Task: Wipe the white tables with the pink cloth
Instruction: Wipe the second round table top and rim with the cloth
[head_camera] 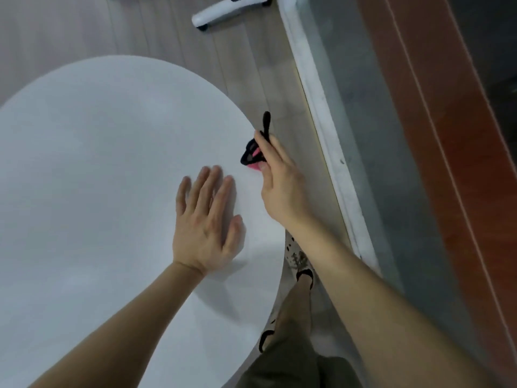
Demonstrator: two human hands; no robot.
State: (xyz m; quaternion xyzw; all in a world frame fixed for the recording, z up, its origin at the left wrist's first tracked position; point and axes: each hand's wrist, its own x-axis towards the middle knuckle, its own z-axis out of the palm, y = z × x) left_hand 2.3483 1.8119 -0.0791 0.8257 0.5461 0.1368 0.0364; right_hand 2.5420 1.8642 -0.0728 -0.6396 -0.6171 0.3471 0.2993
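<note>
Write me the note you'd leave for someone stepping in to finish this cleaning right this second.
Left hand: flat on the white table, fingers straight, holding nothing.
Right hand: pinches the pink cloth, bunched up, at the table's right edge.
Done: cannot tell; the tabletop shows no wipe marks.
Left: probably spread the cloth and wipe this top. Any other tables are out of view.

Plain white table (98, 163). Pink cloth (254, 166) w/ black edging & loop. Pale grey-brown plank floor (246, 65). White chair leg (215, 15), black caster. White ledge (316, 88), grey veins. Red-brown panel (461, 163). Olive shorts (293, 365). Cream shoe (299, 259), dark speckles, black trim.
</note>
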